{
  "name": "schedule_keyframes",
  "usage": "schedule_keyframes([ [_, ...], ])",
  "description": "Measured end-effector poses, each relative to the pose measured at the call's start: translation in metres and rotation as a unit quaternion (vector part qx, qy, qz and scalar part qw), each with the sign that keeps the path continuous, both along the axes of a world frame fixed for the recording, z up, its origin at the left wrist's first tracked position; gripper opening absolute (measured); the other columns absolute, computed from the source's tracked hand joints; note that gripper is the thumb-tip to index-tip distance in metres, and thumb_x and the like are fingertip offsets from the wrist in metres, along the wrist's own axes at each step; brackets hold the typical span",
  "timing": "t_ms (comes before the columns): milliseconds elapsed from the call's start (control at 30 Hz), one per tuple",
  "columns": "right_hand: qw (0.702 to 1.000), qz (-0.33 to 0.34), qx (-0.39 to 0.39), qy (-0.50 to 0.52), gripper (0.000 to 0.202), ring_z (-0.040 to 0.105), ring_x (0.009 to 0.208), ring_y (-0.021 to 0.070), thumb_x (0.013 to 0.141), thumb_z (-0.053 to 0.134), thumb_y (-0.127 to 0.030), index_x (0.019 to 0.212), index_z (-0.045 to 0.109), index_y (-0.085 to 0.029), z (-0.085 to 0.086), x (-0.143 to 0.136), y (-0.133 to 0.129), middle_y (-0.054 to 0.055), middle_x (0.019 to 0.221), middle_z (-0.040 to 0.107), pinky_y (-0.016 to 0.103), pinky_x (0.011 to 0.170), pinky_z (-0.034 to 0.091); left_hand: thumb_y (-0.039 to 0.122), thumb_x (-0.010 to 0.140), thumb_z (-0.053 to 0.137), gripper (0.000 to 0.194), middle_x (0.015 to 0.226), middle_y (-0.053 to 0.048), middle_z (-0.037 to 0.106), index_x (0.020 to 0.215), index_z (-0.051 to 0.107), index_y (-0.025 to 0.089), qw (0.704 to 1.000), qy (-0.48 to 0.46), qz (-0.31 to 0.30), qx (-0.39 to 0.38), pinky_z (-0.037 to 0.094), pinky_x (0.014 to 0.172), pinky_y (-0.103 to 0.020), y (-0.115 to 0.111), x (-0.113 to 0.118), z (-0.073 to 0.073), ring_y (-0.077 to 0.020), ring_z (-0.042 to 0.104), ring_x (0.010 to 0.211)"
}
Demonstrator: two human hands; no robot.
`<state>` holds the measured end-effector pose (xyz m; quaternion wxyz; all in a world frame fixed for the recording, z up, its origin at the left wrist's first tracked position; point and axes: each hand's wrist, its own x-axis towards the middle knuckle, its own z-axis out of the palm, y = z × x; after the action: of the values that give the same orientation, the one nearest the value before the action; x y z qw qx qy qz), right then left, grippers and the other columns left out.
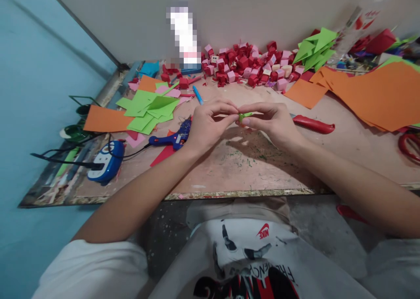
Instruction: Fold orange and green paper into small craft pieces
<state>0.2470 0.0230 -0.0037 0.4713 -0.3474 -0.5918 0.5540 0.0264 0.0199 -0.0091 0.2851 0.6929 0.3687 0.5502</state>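
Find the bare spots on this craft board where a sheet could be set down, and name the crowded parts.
Bare board lies under the left hand and right hand, reaching the front edge, and between the red-handled knife and orange sheets. Crowded: the paper cubes at the back, green paper and glue gun on the left.

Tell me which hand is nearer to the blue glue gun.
Left. The left hand sits just right of the blue glue gun, almost touching it. The right hand is farther right, beyond the small green paper piece both hands pinch.

blue wall (39, 71), (perhaps plywood) worktable (229, 167)
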Motion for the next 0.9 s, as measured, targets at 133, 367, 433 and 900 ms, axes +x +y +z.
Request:
schedule_keyframes([
  [133, 1.0, -0.006, -0.003, 0.006, 0.026, 0.083, 0.088, 0.0198, 0.08, 0.107, -0.027, 0.103, 0.096, -0.025, 0.0, 0.0, 0.001, 0.003, 0.1, 0.09, 0.031, 0.079, 0.07, 0.028, 0.092, 0.091, 0.007, 0.111, -0.007, 0.088, 0.092, 0.09, 0.022, 1.0, -0.005, -0.015, -0.021, 0.073, 0.091, -0.037, 0.002, -0.001, 0.0, -0.0206, 0.084, 0.097],
  [367, 0.999, -0.043, 0.012, -0.025, 0.029, 0.08, 0.081, 0.0197, 0.073, 0.11, -0.031, 0.093, 0.09, -0.024, -0.002, -0.001, 0.003, 0.003, 0.095, 0.086, 0.032, 0.074, 0.068, 0.042, 0.084, 0.102, 0.027, 0.115, -0.009, 0.086, 0.092, 0.09, 0.02, 0.995, -0.043, -0.061, -0.067, 0.073, 0.1, -0.042, 0.002, 0.002, -0.006, -0.0225, 0.085, 0.101],
  [433, 0.999, -0.046, 0.005, -0.027, 0.026, 0.078, 0.077, 0.0191, 0.074, 0.108, -0.03, 0.09, 0.088, -0.023, -0.003, -0.001, 0.003, 0.002, 0.091, 0.084, 0.032, 0.072, 0.067, 0.039, 0.084, 0.102, 0.024, 0.116, -0.009, 0.086, 0.092, 0.09, 0.02, 0.994, -0.047, -0.064, -0.072, 0.073, 0.101, -0.041, 0.002, 0.003, -0.006, -0.0222, 0.085, 0.101],
  [900, 0.99, -0.124, -0.049, 0.042, 0.019, 0.081, 0.08, 0.0169, 0.073, 0.096, -0.015, 0.086, 0.083, -0.021, 0.005, 0.021, 0.034, 0.002, 0.09, 0.08, 0.026, 0.07, 0.067, 0.027, 0.098, 0.085, 0.038, 0.143, -0.013, 0.083, 0.136, 0.084, 0.022, 0.985, 0.157, -0.046, -0.055, 0.069, 0.106, -0.043, 0.023, -0.002, -0.013, -0.0269, 0.081, 0.124],
])
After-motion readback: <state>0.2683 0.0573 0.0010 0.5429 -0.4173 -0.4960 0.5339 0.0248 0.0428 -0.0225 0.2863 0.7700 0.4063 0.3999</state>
